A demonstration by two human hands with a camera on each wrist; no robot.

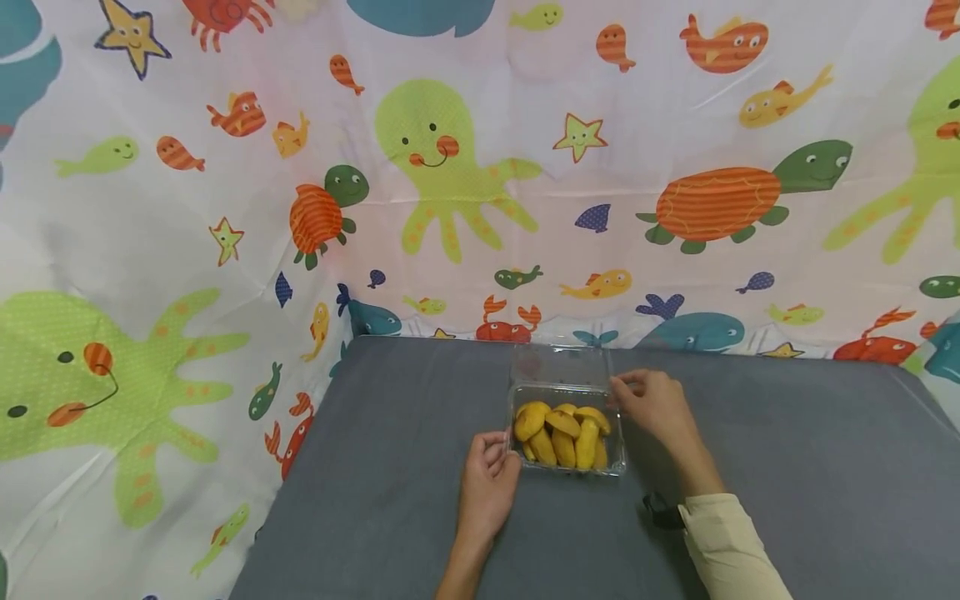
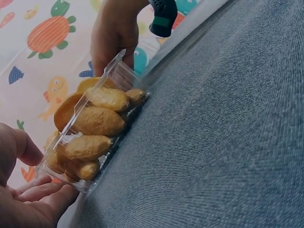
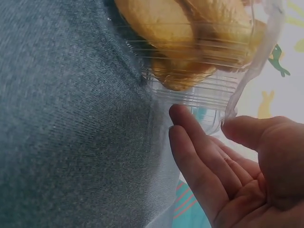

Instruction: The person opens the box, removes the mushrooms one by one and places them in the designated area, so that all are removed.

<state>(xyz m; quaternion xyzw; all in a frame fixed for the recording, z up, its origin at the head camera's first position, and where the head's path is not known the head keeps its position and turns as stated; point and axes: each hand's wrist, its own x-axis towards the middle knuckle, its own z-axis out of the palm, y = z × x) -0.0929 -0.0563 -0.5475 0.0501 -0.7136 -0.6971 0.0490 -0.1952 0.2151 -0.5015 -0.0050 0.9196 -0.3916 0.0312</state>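
A clear plastic clamshell container (image 1: 567,472) lies on the grey cloth, its clear lid (image 1: 561,365) folded back toward the far edge. Inside are several yellow-brown mushrooms (image 1: 566,423), seen through the wall in both wrist views. The left hand (image 1: 489,482) holds the container's left side, thumb at the rim and fingers below it in the left wrist view. At the right back corner, near the lid hinge, the right hand (image 1: 656,408) pinches the rim; its thumb (image 3: 244,130) touches the edge, with the fingers (image 3: 202,156) extended under it.
A grey cloth (image 1: 405,417) covers the table. Behind and to the left hangs a white curtain (image 1: 480,225) printed with sea animals. A dark band with a device (image 1: 663,511) is on the right wrist, by a beige sleeve (image 1: 727,542).
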